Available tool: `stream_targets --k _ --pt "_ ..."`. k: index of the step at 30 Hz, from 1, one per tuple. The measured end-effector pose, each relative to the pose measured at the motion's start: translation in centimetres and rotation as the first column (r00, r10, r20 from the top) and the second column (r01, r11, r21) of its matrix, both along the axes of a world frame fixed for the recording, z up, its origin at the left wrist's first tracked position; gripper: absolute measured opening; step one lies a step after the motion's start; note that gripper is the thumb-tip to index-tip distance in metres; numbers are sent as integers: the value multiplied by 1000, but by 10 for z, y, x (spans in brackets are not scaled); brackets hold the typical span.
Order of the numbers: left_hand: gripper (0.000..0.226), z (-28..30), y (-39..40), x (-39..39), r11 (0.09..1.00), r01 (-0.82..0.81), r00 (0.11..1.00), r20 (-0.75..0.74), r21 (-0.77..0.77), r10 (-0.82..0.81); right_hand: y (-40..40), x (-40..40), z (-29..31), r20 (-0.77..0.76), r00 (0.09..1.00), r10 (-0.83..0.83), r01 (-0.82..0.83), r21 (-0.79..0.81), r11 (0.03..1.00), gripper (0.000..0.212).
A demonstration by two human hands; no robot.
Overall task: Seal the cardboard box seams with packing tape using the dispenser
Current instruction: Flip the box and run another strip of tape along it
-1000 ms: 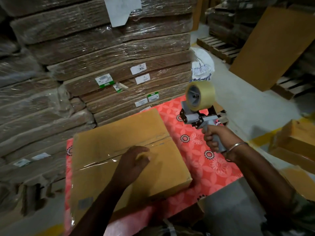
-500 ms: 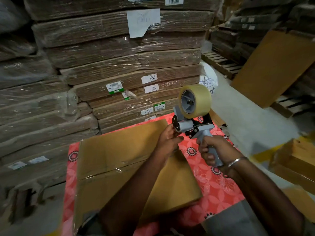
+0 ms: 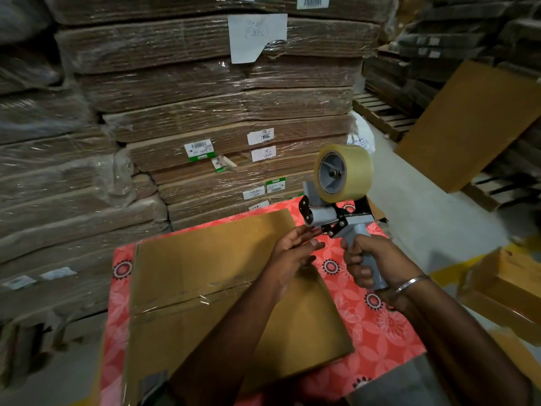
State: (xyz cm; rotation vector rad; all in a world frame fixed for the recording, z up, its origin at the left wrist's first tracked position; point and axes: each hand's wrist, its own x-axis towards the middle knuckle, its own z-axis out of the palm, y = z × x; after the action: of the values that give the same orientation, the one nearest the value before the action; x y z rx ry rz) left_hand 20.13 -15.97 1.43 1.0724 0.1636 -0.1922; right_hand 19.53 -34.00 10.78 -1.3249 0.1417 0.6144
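Gripping the grey tape dispenser (image 3: 339,213) by its handle, the right hand (image 3: 370,262) holds it above the flat brown cardboard box (image 3: 205,276). The left hand (image 3: 292,253), fingers loosely extended, touches the dispenser's front roller.

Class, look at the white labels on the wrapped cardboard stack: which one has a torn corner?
The large blank paper sheet highest on the stack; its lower right corner is missing, unlike the small intact handwritten labels below.

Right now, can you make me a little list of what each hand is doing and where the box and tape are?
left hand: fingers reach to the dispenser's front roller
right hand: grips the handle of the tape dispenser
tape roll: clear, on top of dispenser
cardboard box: flat on the red flowered cloth
box seam: tape strip already across it
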Motion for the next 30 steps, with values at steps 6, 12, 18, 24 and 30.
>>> stream_targets --k 6,12,18,24,30 --pt "32 4 1 4 987 -43 982 -187 -155 14 3 0 10 22 1000 0 0 37 999 26" --pt "39 14 -1 20 997 -54 927 -373 -63 27 7 -4 11 37 999 13 -13 19 1000 27" --pt "9 14 11 28 999 15 920 -392 -50 -33 8 -6 12 68 997 19 -19 7 1000 29" --pt "16 15 41 51 978 189 953 -254 85 -162 8 -3 5 40 999 -9 7 52 999 30" --pt "22 32 64 92 827 457 874 -335 327 -351 14 3 -5 2 1000 -25 25 90 996 33"
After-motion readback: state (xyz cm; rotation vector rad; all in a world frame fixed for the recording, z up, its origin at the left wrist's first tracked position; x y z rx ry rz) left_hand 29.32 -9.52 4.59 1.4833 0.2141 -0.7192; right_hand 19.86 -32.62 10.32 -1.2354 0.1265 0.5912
